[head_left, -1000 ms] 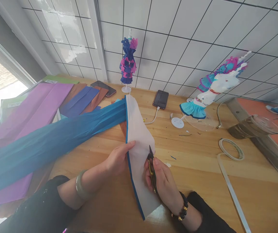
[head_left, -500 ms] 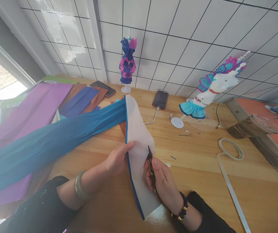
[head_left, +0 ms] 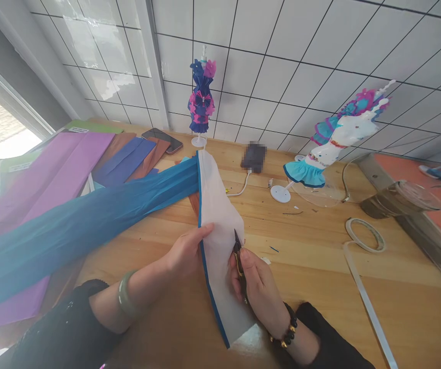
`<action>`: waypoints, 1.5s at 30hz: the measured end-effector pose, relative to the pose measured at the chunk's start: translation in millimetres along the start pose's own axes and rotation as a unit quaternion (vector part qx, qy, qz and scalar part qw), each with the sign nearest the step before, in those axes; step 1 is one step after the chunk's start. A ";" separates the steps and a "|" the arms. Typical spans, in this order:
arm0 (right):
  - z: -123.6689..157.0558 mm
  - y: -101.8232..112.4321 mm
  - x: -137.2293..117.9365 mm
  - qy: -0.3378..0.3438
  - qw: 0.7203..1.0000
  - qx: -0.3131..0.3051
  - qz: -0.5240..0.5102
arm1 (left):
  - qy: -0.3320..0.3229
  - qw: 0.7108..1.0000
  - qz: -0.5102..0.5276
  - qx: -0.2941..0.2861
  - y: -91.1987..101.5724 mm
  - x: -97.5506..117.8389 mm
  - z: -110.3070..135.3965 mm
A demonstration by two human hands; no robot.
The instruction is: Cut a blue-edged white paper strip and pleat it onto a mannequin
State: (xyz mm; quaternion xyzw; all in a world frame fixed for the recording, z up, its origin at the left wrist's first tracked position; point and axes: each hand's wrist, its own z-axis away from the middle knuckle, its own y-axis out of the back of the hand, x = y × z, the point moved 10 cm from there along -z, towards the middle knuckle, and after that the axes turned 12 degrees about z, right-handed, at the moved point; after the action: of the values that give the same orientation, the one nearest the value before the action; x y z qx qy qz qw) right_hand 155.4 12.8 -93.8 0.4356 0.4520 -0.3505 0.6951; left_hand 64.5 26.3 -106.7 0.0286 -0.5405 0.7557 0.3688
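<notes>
A long white strip of paper [head_left: 218, 200] with a dark blue band along its left edge lies lengthwise before me. My left hand [head_left: 185, 251] pinches that blue edge near its middle, thumb on top and fingers beneath. In my right hand [head_left: 257, 279] is a pair of dark thread snips [head_left: 239, 266], the pointed tip directed away from me over the strip's right side. A long sheet of blue crepe paper [head_left: 101, 215] stretches leftward from behind the strip's upper end. Whether the snips' blades are apart is too small to tell.
Purple paper [head_left: 62, 164] and other coloured sheets cover the left side. A phone [head_left: 162, 139] lies behind. Dressed miniature mannequins [head_left: 202, 97] stand at the back, one with a turquoise skirt [head_left: 305, 173]. A tape roll [head_left: 365, 236] and a clear jar [head_left: 399, 200] are right.
The view shifts very slightly. Both hands, the snips and the white strip keep the same places.
</notes>
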 end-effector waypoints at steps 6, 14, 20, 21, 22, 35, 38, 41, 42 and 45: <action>-0.1 -0.7 2.1 -0.005 1.000 -0.002 -0.003 | -0.007 1.000 0.003 0.004 0.1 1.0 0.1; 0.2 -0.4 4.9 -0.008 1.000 -0.002 -0.013 | -0.011 1.000 0.000 0.005 1.0 2.1 -0.2; 0.2 -0.5 4.2 -0.010 1.000 -0.002 -0.016 | 0.011 1.000 -0.004 -0.025 -3.9 -3.2 0.1; 0.5 -0.2 3.9 -0.011 1.000 -0.001 -0.014 | 0.014 0.999 -0.008 -0.040 -6.0 -4.2 0.1; 0.8 0.2 3.7 -0.012 1.000 0.001 -0.011 | 0.017 0.998 -0.012 -0.054 -7.7 -5.1 -0.1; 1.4 0.8 8.5 -0.029 0.999 0.007 -0.022 | -0.008 1.000 -0.006 -0.022 3.9 -3.5 -1.1; 1.2 0.2 9.0 -0.031 0.999 0.006 -0.029 | 0.004 0.999 -0.010 -0.035 0.8 -5.3 -0.1; 0.3 0.4 8.9 -0.034 0.999 0.006 -0.036 | 0.011 0.999 -0.017 -0.028 1.5 -6.6 -0.4; 0.1 0.4 9.1 -0.037 0.999 0.006 -0.039 | 0.013 0.999 -0.019 -0.025 1.9 -7.1 -0.5; -0.1 0.7 10.3 -0.041 0.998 0.006 -0.046 | 0.015 0.999 -0.028 -0.022 1.7 -7.6 -0.6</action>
State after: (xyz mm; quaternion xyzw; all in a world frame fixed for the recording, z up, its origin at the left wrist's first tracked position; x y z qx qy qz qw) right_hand 159.6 12.2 -103.2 0.4038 0.4403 -0.4027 0.6934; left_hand 69.2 22.6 -111.6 0.0247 -0.5507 0.7330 0.3985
